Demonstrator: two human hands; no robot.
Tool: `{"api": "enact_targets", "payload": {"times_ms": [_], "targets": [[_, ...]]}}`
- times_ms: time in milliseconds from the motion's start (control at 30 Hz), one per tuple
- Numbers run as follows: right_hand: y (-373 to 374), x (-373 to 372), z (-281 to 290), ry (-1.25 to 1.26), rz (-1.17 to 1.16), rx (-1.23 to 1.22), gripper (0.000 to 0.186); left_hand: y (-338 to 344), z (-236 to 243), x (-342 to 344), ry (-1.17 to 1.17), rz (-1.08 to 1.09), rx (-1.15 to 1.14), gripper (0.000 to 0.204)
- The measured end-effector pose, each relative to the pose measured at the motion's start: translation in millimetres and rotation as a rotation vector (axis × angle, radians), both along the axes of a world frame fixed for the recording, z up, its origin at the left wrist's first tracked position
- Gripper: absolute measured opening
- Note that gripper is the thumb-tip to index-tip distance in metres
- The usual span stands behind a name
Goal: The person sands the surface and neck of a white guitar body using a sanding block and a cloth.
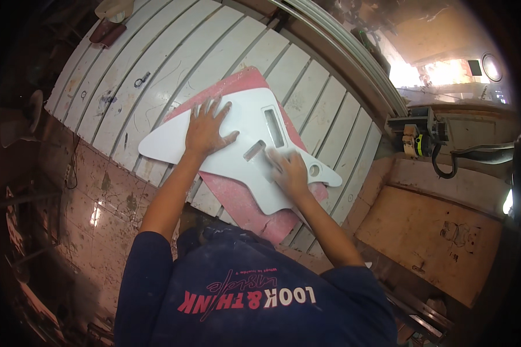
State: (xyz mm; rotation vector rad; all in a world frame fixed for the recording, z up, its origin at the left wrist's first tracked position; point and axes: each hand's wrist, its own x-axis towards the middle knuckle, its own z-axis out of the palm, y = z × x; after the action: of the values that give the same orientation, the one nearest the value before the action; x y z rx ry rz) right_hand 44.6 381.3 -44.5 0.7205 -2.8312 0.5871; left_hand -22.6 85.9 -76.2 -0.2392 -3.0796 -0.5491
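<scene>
A white electric guitar body (246, 113) with angular wings lies flat on a pink mat (249, 211). It has two rectangular cutouts and a round hole toward its right end. My left hand (207, 132) rests open on the body's left part, fingers spread and palm down. On the right, my right hand (292, 176) touches the surface beside the smaller cutout. Its fingertips are smeared by motion, so whether anything is under them cannot be made out.
Beneath the mat is a white slatted table (173, 55) with grooves and stains. A dark red object (107, 33) and a pale rounded container (114, 8) sit at its far left corner. A metal rail (350, 46) runs along the far side; a motor-like machine (414, 137) stands at right.
</scene>
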Motion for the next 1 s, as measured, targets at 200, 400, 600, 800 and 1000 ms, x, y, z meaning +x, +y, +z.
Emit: {"api": "enact_targets", "payload": {"times_ms": [200,400,600,800,1000], "targets": [[-2.2,-3.5,-6.1,-0.075,-0.038,-0.058,0.068,5.7,4.3,-5.3,0.008,-0.034,-0.022,0.091],[19.6,14.5,-0.9,-0.106,-0.013,0.038,0.064,-0.8,6.4,-2.7,-0.006,-0.020,0.019,0.090],[-18.0,-23.4,-7.9,-0.012,-0.027,0.019,0.068,5.8,3.8,-1.9,0.009,-0.028,0.023,0.091],[17.4,13.4,-11.5,-0.183,-0.098,0.084,0.071,4.5,12.2,-4.7,-0.018,-0.040,0.018,0.090],[3.5,18.9,-4.7,-0.166,-0.125,0.013,0.069,-4.5,1.8,-3.2,0.006,-0.038,-0.012,0.093]]}}
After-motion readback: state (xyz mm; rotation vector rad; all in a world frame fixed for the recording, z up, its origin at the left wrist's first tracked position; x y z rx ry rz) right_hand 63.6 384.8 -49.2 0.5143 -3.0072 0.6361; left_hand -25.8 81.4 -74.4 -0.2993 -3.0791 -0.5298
